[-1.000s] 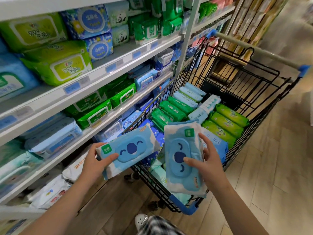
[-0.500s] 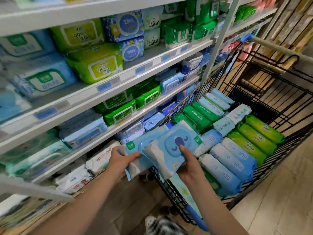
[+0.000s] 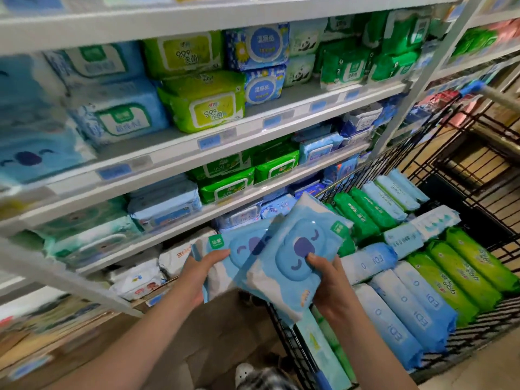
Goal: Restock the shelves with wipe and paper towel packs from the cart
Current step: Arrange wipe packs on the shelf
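1. Looking left, you lose the shelves [image 3: 180, 149] to motion blur, and the labels there cannot be read.
2. The right koala pack [image 3: 292, 266] overlaps the left koala pack [image 3: 239, 247] and hides its right edge.
3. The cart [image 3: 484, 319] is cut off at its near end by the bottom edge.
4. Your left hand [image 3: 205, 273] grasps the left koala pack, thumb on top and fingers hidden underneath.
5. Your right hand [image 3: 334, 285] grasps the right koala pack, thumb on its lid.
6. Both packs are above the cart's near-left corner, beside the lower shelves.
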